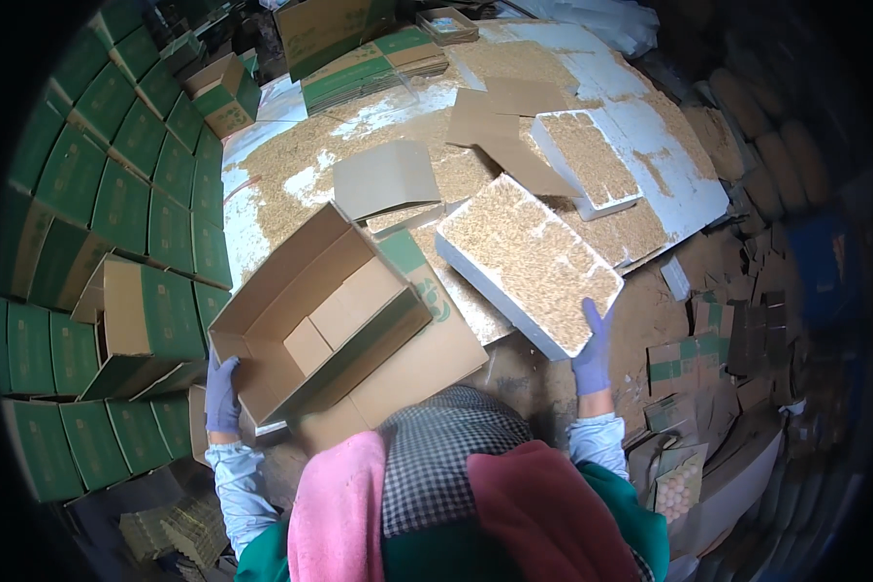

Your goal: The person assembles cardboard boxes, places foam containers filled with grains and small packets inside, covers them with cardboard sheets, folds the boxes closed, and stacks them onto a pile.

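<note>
My left hand (222,396), in a purple glove, grips the left end of an open cardboard box (309,393), which tilts so that its bare brown inside shows. Under that box lies a cardboard piece (425,356) with a green printed band. My right hand (594,356), gloved alike, holds the near right corner of a white foam box (480,291) with its thumb over the rim. Loose tan husks (527,247) fill the foam box almost to its top. Whether anything lies beneath the husks is hidden.
Ahead stands a white table (680,145) strewn with husks. It carries another husk-filled foam box (586,156), cardboard sheets (385,174) and folded cartons (356,80). Stacked green boxes (120,196) rise at left. Egg trays (189,531) lie lower left; several eggs (675,495) show lower right.
</note>
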`<state>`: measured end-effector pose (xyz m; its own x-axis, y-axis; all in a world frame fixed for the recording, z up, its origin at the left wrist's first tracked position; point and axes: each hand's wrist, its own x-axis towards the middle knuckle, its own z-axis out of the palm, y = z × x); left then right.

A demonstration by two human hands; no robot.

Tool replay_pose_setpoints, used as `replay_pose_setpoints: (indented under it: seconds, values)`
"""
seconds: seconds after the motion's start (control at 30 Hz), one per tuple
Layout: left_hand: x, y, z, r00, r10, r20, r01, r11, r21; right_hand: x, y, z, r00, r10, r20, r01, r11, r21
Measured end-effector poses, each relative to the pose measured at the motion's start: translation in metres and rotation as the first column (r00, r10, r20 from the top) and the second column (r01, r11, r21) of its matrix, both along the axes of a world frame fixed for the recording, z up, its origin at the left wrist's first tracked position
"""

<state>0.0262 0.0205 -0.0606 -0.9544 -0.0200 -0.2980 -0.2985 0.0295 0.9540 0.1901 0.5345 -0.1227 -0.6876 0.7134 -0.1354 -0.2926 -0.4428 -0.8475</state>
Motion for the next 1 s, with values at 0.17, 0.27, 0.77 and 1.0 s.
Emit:
replay_pose_setpoints:
  seconds: [0.17, 0.27, 0.77, 1.0]
  values:
    - [-0.039, 0.015, -0.03, 0.983, -0.157, -0.097, 0.174, 0.965, 0.196, -0.007, 0.005, 0.121, 0.962, 0.274, -0.012, -0.274, 0.959, -0.066]
    - [-0.046, 0.072, -0.013, 0.98, -0.173, -0.099, 0.19, 0.961, 0.203, -0.035, -0.011, 0.177, 0.892, 0.451, 0.027, -0.452, 0.891, 0.042]
    - [-0.032, 0.072, -0.042, 0.915, -0.21, -0.345, 0.189, 0.978, -0.093, -0.161, -0.109, 0.127, 0.273, -0.104, 0.956, -0.925, -0.301, 0.231]
    - [-0.023, 0.058, -0.027, 0.963, -0.097, -0.253, 0.071, 0.992, -0.107, -0.145, -0.088, 0.106, 0.873, 0.044, 0.486, -0.478, -0.131, 0.869]
